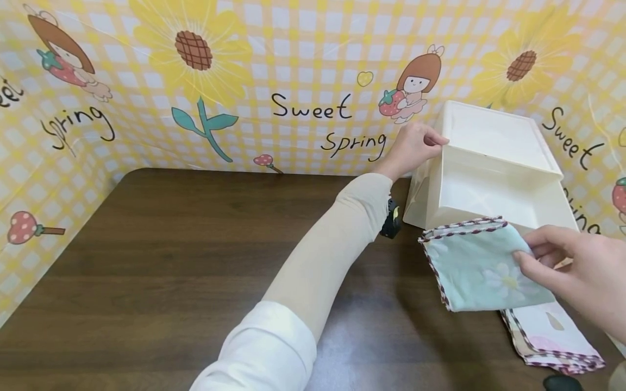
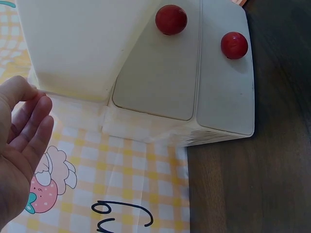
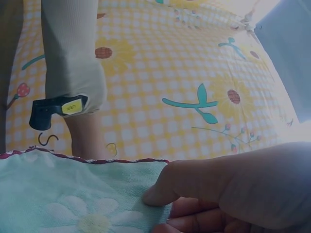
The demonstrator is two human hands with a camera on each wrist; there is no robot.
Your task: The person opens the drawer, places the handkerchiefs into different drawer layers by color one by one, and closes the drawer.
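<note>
My left hand point(image 1: 413, 147) is at the upper left corner of a white drawer box point(image 1: 499, 133), its thumb and index finger pinching the edge. In the left wrist view, that hand point(image 2: 22, 141) lies beside the box's white panel point(image 2: 82, 43). Below the panel, the box has an open compartment point(image 1: 494, 187). My right hand point(image 1: 572, 263) grips a folded mint-green cloth point(image 1: 469, 271) by its right side, thumb in front. The cloth has a white daisy and a dark red-and-white stitched border. It hangs in front of the compartment, overlapping the box's lower front.
A folded white-and-pink cloth point(image 1: 552, 331) lies on the brown table point(image 1: 171, 260), partly under my right hand. Two red knobs point(image 2: 171, 20) sit on the box's grey fronts. A yellow checked sheet point(image 1: 303, 65) stands behind. A dark object point(image 1: 562, 383) shows at the bottom edge.
</note>
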